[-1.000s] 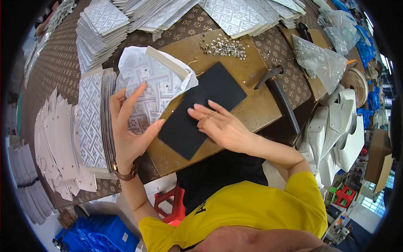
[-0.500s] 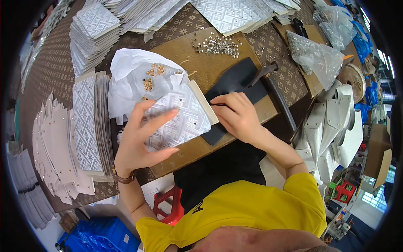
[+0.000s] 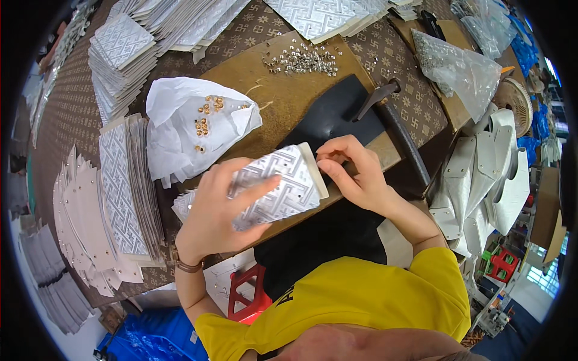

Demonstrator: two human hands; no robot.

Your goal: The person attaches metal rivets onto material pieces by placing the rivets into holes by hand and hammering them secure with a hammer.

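Note:
A silver-white patterned panel with a few small dark holes is in my left hand, the fingers spread over its face and the thumb along its near edge. Its cream right edge stands tilted over the board. My right hand is close to that edge with thumb and forefinger bent together; what is between them, if anything, is hidden. Beyond them lies a black pad, with a hammer across its right side. Small gold studs rest on crumpled white paper.
Loose silver studs cover the far part of the brown board. Stacks of patterned panels and studded pale pieces line the left. At right are a clear plastic bag and white folded pieces.
The panel and my left hand have shifted right and nearer, uncovering more of the white paper. My right hand has lifted and turned, its thumb now showing. The whole view has shifted slightly.

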